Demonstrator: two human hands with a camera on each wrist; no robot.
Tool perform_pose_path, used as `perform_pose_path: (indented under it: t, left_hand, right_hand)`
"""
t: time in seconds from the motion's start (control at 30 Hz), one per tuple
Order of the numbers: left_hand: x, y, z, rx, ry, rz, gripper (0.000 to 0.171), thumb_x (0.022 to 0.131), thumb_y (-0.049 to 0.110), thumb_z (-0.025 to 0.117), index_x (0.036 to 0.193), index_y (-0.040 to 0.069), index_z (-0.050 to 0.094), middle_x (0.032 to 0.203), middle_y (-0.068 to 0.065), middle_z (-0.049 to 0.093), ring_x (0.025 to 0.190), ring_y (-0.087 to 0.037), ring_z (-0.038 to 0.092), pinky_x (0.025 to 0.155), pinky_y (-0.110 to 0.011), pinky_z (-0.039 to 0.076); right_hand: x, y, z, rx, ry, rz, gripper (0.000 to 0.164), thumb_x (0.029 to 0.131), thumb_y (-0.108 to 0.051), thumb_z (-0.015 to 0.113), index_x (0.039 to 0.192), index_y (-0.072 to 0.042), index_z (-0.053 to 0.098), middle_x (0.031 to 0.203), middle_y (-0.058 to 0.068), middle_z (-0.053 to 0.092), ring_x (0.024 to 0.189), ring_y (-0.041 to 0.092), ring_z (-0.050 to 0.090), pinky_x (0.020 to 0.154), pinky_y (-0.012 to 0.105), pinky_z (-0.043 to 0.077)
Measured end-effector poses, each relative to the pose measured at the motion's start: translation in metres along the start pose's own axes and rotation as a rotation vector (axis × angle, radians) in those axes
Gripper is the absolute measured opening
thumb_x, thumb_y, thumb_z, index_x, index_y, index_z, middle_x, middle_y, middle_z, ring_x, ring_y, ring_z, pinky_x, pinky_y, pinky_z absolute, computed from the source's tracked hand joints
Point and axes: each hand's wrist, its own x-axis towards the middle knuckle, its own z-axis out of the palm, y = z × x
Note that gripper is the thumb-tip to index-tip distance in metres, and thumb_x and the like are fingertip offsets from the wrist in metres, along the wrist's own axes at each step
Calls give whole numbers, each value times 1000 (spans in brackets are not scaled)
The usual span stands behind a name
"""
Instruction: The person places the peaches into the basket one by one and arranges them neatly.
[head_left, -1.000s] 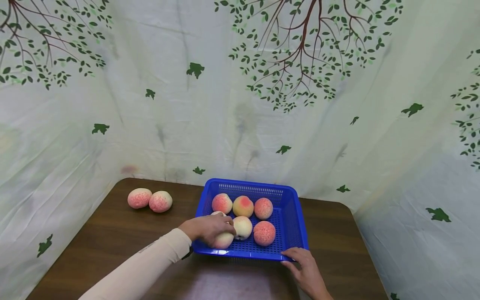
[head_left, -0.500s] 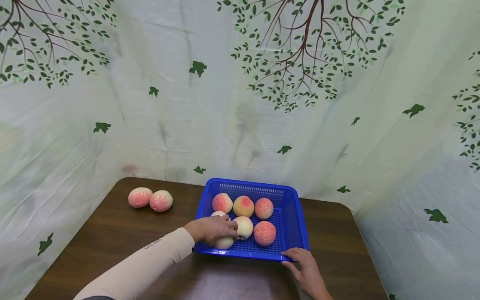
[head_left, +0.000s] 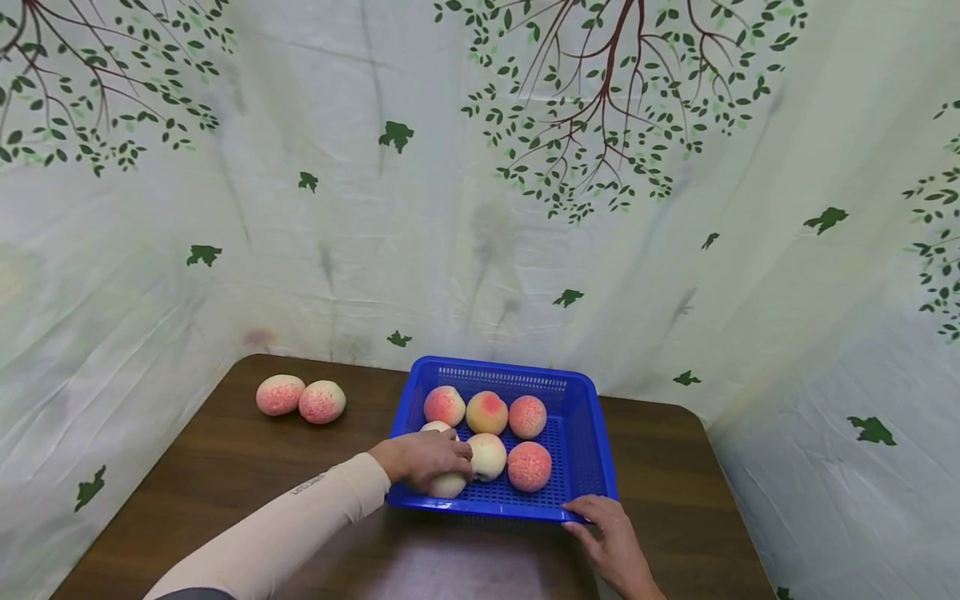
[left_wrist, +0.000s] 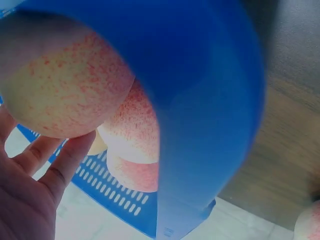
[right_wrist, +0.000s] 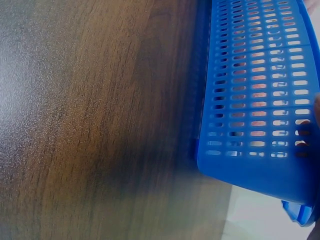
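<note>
In the head view, my left hand reaches into a blue plastic basket and holds the front-left peach, which it largely covers. Its fingertips bear against the speckled peach in the left wrist view; the thumb is hidden there. Behind the hand a pale peach partly shows, and a whitish peach sits just right of the fingers. At the front-right corner, my right hand grips the basket's rim, fingers on top and thumb lower.
Several other peaches lie in the basket, among them a red one and a yellowish one. Two pink-speckled peaches rest at the back left of the brown wooden table. A leaf-patterned cloth hangs behind the table.
My left hand has shifted slightly right over the front-left peach, and its forearm angle has changed a little. The right hand and the basket have stayed in place.
</note>
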Motion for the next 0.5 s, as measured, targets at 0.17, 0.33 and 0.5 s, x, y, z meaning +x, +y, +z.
perform_pose_path:
  t: [0.17,0.33,0.5]
  left_hand:
    - [0,-1,-3,-60,-29,-40,45,78,26,78,119,22,61,116,5,60,93,-15,51,81,-23,44]
    - [2,-3,-6,-101,-41,-63,46,76,27,79,114,20,56,111,6,61,92,-15,51,81,-22,44]
    - [9,-7,-6,-124,-36,-8,44,75,28,79,113,18,60,109,5,61,91,-13,52,82,-22,42]
  right_hand:
    - [1,-1,0,-10,-7,5,32,63,-2,85,92,-10,74,90,-7,69,83,13,62,77,33,45]
    - [1,-2,-1,-13,-3,8,32,63,-2,84,91,-10,74,90,-7,69,83,14,62,76,33,45]
    - [2,-2,0,-7,2,1,32,63,-2,84,92,-10,74,90,-7,69,83,14,62,77,31,44]
